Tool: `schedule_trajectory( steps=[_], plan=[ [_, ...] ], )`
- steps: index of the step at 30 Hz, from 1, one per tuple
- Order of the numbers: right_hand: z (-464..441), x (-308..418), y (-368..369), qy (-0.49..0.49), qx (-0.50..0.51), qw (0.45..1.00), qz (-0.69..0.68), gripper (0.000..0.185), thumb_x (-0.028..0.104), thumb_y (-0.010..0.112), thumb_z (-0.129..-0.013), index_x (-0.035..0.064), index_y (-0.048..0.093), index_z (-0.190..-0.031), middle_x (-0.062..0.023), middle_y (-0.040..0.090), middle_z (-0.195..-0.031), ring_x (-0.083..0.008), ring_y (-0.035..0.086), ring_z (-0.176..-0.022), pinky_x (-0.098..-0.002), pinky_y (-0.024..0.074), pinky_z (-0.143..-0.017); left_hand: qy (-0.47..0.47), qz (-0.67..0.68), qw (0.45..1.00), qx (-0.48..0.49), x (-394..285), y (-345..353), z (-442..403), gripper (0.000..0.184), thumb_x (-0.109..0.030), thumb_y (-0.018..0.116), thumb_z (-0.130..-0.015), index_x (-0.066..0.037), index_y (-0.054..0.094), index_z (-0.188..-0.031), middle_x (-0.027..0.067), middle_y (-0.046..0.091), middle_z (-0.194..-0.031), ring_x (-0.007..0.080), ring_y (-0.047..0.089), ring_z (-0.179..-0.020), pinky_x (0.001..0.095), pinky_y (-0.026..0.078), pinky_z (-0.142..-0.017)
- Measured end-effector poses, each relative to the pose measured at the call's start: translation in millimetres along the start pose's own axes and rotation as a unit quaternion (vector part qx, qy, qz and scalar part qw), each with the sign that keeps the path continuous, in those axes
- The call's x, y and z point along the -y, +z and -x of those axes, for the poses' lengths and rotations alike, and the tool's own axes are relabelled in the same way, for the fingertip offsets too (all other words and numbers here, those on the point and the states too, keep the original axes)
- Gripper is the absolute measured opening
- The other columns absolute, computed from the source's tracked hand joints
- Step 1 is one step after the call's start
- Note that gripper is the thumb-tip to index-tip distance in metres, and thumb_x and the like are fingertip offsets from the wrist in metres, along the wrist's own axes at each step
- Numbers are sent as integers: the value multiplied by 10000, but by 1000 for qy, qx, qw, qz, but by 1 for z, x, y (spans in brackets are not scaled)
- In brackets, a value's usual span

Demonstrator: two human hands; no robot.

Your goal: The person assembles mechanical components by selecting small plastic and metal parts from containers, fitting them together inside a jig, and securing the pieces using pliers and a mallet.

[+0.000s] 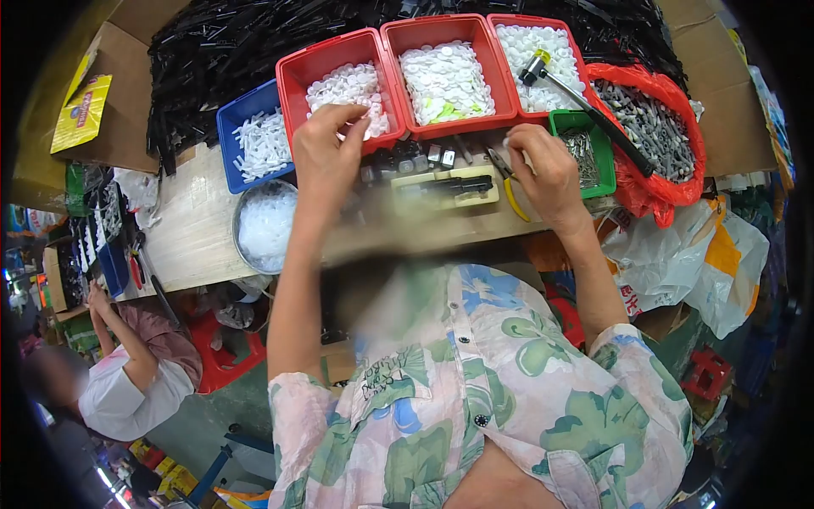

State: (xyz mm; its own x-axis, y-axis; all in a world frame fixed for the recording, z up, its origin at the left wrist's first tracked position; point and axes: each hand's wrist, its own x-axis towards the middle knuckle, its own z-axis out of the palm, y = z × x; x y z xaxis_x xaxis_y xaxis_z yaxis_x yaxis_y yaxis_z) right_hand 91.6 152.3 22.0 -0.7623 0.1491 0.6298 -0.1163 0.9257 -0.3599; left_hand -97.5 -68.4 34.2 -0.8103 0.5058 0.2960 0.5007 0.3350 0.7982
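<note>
My left hand [324, 157] is over the front of the left red bin [287, 85], which holds small white round pieces [343, 85]. Its thumb and index finger are brought together; whatever is between them is too small to make out. My right hand [549, 174] hovers beside the green bin [604, 174] of small metal parts, fingers curled in a pinch on something I cannot make out. Between my hands lie a cream holder [487, 193] with black pieces in it and pliers [514, 197] with yellow handles. Several small black and clear blocks [420, 161] stand behind the holder.
A hammer [598, 116] leans across the right red bin [500, 24]. Right of it is a red bag [653, 204] of grey parts. At left are a blue bin [227, 144] and a round bowl [242, 242]. Black strips [229, 59] heap behind. Another person [136, 373] sits left.
</note>
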Motion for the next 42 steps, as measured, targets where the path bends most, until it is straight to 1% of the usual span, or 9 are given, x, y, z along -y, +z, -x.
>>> schedule_trajectory(
  steps=[3,5,12,14,19,23,26,35,42],
  plan=[
    [12,-14,-10,19,105,991,82,115,-11,630,-799,30,579,-892,-106,615,-860,-293,634,-822,-400,487,-739,91,-126,987,43,32,2,-18,178,-62,712,-842,2,742,-1005,139,711,-894,236,689,-766,341,525,-707],
    [18,-22,-13,13,191,970,152,62,22,585,-803,40,565,-859,-99,578,-835,-287,622,-868,-401,479,-783,114,-168,977,64,43,8,-28,159,-40,703,-791,3,743,-939,198,683,-904,381,673,-824,443,528,-786],
    [18,-21,-20,16,248,955,163,98,16,635,-806,23,582,-887,-124,597,-879,-301,626,-904,-411,476,-788,91,-212,962,145,45,8,-47,163,-94,726,-780,0,754,-910,205,697,-890,380,685,-846,451,529,-801],
    [13,-20,-32,26,137,990,17,76,11,637,-815,10,617,-888,-140,625,-906,-323,635,-896,-423,500,-782,92,-210,962,147,48,8,-50,154,-102,728,-783,-1,756,-895,203,696,-884,376,685,-838,442,528,-788],
    [27,-43,-74,161,112,979,49,141,25,691,-814,-11,642,-941,-163,621,-920,-361,630,-896,-448,497,-780,101,-195,967,132,47,6,-49,158,-111,723,-801,6,752,-904,193,694,-849,348,688,-794,410,527,-743],
    [44,-55,-78,204,197,953,110,183,52,707,-807,-22,658,-966,-168,595,-892,-385,619,-902,-473,482,-777,76,-139,984,84,36,0,-41,173,-134,744,-837,17,748,-921,152,708,-827,243,685,-712,331,522,-680],
    [43,-66,-76,216,230,946,70,148,66,691,-840,-21,646,-952,-169,591,-912,-382,613,-872,-465,467,-744,-48,47,995,72,26,-7,-30,212,-145,755,-880,46,738,-971,74,730,-844,116,657,-724,241,486,-644],
    [32,-54,-72,231,164,957,60,100,56,643,-872,-27,627,-925,-171,617,-871,-373,626,-858,-441,485,-733,-231,419,871,113,-7,12,23,163,-98,725,-903,25,716,-1009,75,724,-851,123,657,-728,238,499,-649],
    [-4,29,-39,235,18,922,-306,80,-8,674,-871,-10,639,-944,-57,667,-859,-131,641,-756,-266,502,-681,-303,492,799,167,-29,44,49,133,-95,705,-919,-8,719,-1018,87,716,-867,155,664,-756,264,516,-667]
  ],
)
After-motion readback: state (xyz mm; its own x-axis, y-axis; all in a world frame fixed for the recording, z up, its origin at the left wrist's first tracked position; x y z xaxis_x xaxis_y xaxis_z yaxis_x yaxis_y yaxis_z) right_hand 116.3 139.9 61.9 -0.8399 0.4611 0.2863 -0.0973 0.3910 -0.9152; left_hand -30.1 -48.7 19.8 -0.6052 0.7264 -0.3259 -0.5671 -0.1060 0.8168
